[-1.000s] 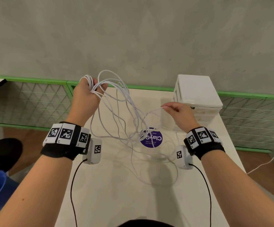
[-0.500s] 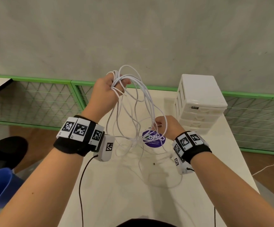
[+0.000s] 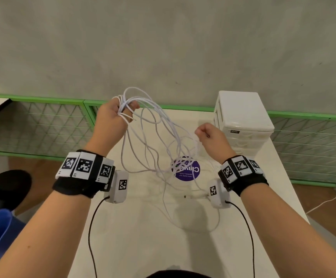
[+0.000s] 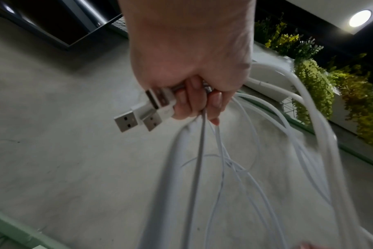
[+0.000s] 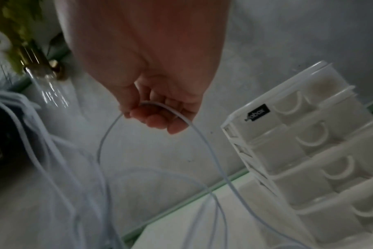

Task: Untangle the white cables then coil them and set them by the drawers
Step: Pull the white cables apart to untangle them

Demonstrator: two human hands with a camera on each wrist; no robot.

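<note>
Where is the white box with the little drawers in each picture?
Head: the white drawers stand at the table's far right, just beyond the right hand.
Left wrist: not in view.
Right wrist: the drawers fill the right side, tilted.
Shared landmark: the white cables beside them.

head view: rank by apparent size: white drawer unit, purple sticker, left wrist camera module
1. white drawer unit
2. purple sticker and left wrist camera module: look close; the module sits nearer the camera, so no ranking.
</note>
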